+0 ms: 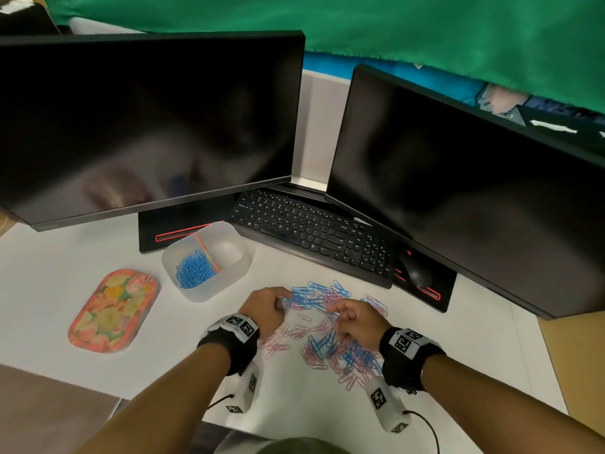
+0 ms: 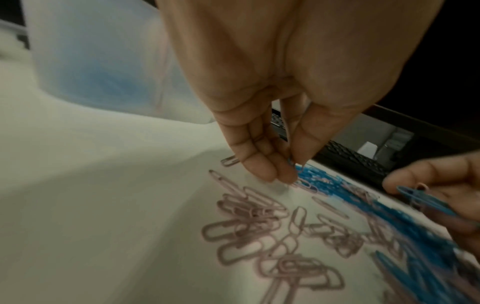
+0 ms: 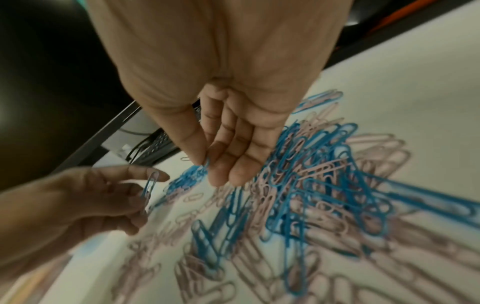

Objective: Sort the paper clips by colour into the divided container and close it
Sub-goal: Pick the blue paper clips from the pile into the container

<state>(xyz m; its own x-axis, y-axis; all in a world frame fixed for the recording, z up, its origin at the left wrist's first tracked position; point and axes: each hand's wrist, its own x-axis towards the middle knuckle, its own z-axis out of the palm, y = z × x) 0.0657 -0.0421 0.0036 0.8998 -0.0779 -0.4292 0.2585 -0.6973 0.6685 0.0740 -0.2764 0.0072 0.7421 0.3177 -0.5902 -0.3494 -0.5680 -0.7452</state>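
Note:
A loose pile of blue and pink paper clips (image 1: 327,332) lies on the white desk. Behind it to the left stands the translucent divided container (image 1: 229,273), with blue clips (image 1: 194,270) in its left compartment and nothing in the right one. The floral lid (image 1: 113,311) lies flat to the container's left. My left hand (image 1: 281,299) hovers at the pile's far left edge and pinches a blue clip (image 3: 150,186). My right hand (image 3: 207,164) is over the pile's middle, its thumb and forefinger pinching blue clips (image 2: 420,200).
A black keyboard (image 1: 311,231) and a mouse (image 1: 414,271) lie just behind the pile, under two dark monitors (image 1: 147,126). The desk's front edge runs close under my forearms. A wooden surface (image 1: 576,355) adjoins on the right.

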